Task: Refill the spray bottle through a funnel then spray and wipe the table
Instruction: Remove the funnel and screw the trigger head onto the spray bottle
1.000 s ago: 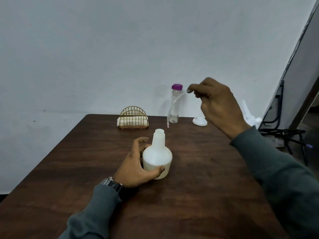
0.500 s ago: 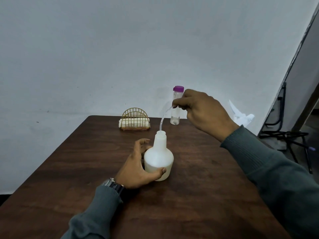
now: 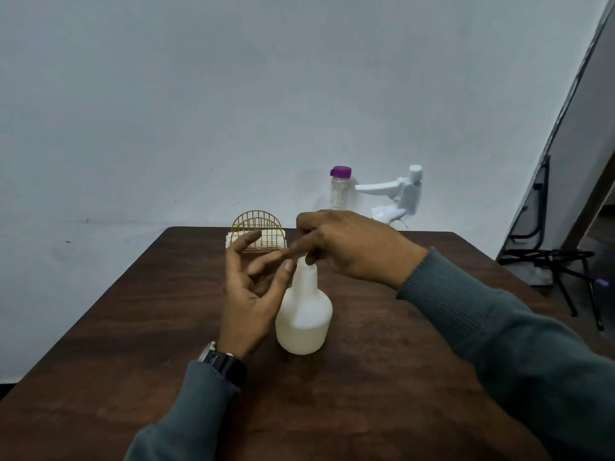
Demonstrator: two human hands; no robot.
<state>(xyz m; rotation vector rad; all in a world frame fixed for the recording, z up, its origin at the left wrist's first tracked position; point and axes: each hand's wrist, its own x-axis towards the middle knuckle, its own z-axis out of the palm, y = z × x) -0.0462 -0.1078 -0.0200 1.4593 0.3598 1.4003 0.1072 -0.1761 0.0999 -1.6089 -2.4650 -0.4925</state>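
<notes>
A white spray bottle stands uncapped in the middle of the dark wooden table. My left hand is raised beside its neck with fingers spread, the thumb tip close to the neck and holding nothing. My right hand hovers over the bottle mouth with fingertips curled together there, pinching the dip tube, which is mostly hidden. The white trigger spray head sticks up behind that hand, nozzle pointing left. A clear bottle with a purple cap stands at the table's far edge.
A gold wire napkin holder with white napkins sits at the far edge, left of the clear bottle. A black metal stand is on the floor off the table's right side. A pale wall is right behind the table.
My left hand let go of the spray bottle's body and rose beside its neck. My right hand came down from mid-air, bringing the tube to the bottle mouth.
</notes>
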